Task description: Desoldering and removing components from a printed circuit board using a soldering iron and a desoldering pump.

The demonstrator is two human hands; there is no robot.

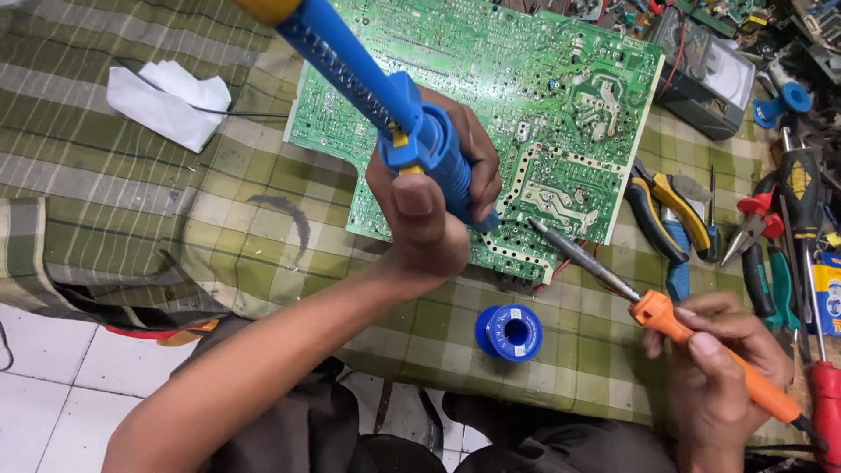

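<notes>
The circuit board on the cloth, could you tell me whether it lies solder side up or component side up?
Solder side up: the circuit board shows bare green traces and solder joints.

The person's left hand is reaching forward from a bare forearm, fingers curling tightly in a fist-like grip, thumb pressing upward. The right hand is sitting lower and nearer the body, fingers pinching closed in a pen-like hold.
</notes>
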